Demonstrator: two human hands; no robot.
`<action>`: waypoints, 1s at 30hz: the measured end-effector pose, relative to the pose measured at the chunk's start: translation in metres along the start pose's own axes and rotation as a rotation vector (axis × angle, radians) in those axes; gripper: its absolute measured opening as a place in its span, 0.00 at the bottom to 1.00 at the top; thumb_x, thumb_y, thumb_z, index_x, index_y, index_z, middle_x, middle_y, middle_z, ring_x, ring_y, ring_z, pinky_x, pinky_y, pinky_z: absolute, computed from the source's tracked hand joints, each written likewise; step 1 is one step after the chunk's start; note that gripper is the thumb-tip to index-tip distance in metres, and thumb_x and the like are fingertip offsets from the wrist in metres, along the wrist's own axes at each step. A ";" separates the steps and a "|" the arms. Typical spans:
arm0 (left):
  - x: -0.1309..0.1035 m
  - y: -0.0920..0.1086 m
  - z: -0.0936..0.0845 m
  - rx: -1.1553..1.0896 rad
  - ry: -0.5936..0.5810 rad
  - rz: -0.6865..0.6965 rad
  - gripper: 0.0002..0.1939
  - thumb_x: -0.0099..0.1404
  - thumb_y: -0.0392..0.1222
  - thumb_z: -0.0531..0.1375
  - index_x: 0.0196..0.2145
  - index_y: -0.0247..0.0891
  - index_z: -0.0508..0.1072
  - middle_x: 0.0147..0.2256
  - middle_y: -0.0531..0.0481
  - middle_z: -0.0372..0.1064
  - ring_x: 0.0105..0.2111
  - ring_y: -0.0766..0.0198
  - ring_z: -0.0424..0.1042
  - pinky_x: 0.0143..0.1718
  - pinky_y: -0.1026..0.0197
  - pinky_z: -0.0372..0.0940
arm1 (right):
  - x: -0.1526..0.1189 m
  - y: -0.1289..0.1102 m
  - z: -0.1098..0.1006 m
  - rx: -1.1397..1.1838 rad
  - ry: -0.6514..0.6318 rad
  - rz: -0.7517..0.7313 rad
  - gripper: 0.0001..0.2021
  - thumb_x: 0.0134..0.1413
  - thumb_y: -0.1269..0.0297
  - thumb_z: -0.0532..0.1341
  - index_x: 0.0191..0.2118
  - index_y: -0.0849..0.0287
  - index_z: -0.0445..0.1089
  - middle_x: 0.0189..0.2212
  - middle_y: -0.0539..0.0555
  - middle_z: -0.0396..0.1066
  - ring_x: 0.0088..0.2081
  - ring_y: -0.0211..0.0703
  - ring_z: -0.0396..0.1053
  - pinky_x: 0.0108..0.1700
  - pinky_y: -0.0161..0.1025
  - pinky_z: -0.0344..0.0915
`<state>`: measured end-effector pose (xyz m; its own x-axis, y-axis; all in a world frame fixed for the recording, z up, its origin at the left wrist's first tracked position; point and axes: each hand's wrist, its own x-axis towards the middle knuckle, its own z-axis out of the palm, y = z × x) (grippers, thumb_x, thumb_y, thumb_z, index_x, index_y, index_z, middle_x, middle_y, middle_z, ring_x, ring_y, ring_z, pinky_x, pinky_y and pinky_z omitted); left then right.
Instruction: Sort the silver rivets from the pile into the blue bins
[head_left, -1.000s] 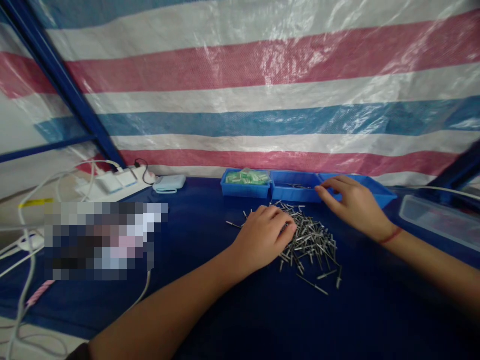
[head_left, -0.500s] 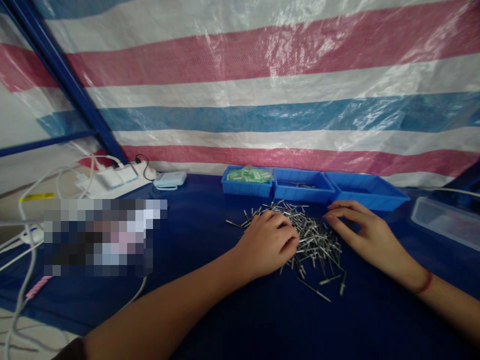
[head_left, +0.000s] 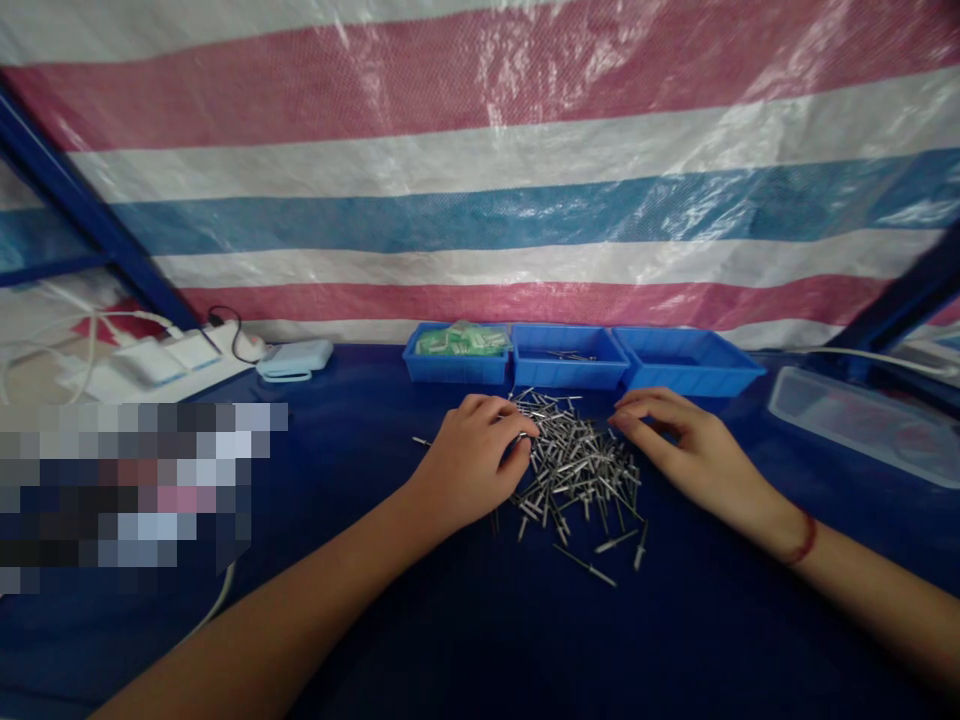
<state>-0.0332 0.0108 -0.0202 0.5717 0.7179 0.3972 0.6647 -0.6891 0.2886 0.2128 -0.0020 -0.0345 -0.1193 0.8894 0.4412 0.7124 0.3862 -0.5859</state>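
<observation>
A: What is contained where?

B: Along the back of the bench (head_left: 525,640), the left blue bin (head_left: 454,371) holds green packets (head_left: 465,343), the middle blue bin (head_left: 570,376) a few thin metal pieces (head_left: 574,356); the right blue bin (head_left: 694,382) stands near a clear plastic tray (head_left: 870,425).

A: The rivets (head_left: 577,460)?

B: Heaped in front of the bins.

A: Left hand (head_left: 476,455)?

B: Grip half curled over the heap's left edge.

A: Right hand (head_left: 679,435)?

B: Grip nearly closed, thumb close to fingertips, at the heap's right; whether either holds a rivet cannot be told.
</observation>
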 end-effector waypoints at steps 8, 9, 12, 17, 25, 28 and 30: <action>-0.001 0.003 0.002 0.054 -0.080 0.025 0.07 0.64 0.41 0.57 0.35 0.44 0.76 0.43 0.52 0.68 0.47 0.56 0.61 0.46 0.51 0.59 | -0.001 -0.005 0.000 0.003 -0.024 -0.015 0.10 0.56 0.58 0.56 0.31 0.56 0.71 0.37 0.53 0.69 0.38 0.44 0.68 0.41 0.42 0.63; -0.001 0.003 0.002 0.062 -0.088 0.025 0.07 0.64 0.41 0.56 0.35 0.43 0.75 0.43 0.52 0.68 0.47 0.56 0.61 0.46 0.51 0.59 | -0.001 -0.005 0.000 0.001 -0.026 -0.015 0.10 0.56 0.58 0.56 0.31 0.56 0.71 0.37 0.53 0.70 0.38 0.44 0.68 0.41 0.42 0.63; 0.000 0.002 -0.001 0.083 -0.110 0.031 0.09 0.67 0.41 0.54 0.36 0.42 0.74 0.44 0.51 0.68 0.47 0.56 0.61 0.46 0.52 0.59 | -0.001 -0.005 0.000 0.000 -0.030 -0.015 0.10 0.56 0.58 0.56 0.31 0.55 0.71 0.37 0.54 0.70 0.38 0.45 0.69 0.41 0.42 0.64; 0.000 0.001 -0.002 0.108 -0.129 0.064 0.09 0.67 0.42 0.54 0.39 0.44 0.74 0.45 0.51 0.67 0.46 0.56 0.61 0.43 0.53 0.59 | -0.001 -0.006 0.000 -0.014 -0.038 -0.022 0.10 0.56 0.58 0.56 0.31 0.55 0.71 0.37 0.54 0.71 0.39 0.45 0.69 0.41 0.42 0.65; 0.001 0.004 -0.006 0.120 -0.184 0.060 0.08 0.65 0.40 0.55 0.36 0.40 0.75 0.42 0.49 0.68 0.42 0.57 0.63 0.42 0.54 0.60 | -0.001 -0.004 0.001 -0.018 -0.048 -0.028 0.10 0.56 0.58 0.56 0.31 0.55 0.71 0.36 0.54 0.71 0.38 0.45 0.69 0.40 0.42 0.65; 0.000 0.005 -0.006 0.150 -0.169 0.048 0.09 0.64 0.42 0.55 0.38 0.40 0.75 0.41 0.48 0.68 0.41 0.56 0.62 0.39 0.55 0.60 | -0.002 -0.004 0.001 -0.014 -0.045 -0.022 0.10 0.56 0.58 0.56 0.31 0.55 0.71 0.36 0.54 0.71 0.38 0.45 0.69 0.40 0.42 0.65; -0.001 0.006 -0.006 0.178 -0.172 0.046 0.09 0.64 0.41 0.54 0.36 0.40 0.75 0.40 0.48 0.68 0.41 0.55 0.62 0.39 0.55 0.60 | -0.002 -0.004 0.001 -0.008 -0.033 -0.023 0.10 0.56 0.58 0.56 0.31 0.55 0.71 0.36 0.53 0.71 0.38 0.45 0.69 0.41 0.42 0.65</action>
<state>-0.0319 0.0054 -0.0137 0.6668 0.7028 0.2477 0.7015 -0.7042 0.1095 0.2089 -0.0049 -0.0337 -0.1579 0.8880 0.4319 0.7147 0.4046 -0.5705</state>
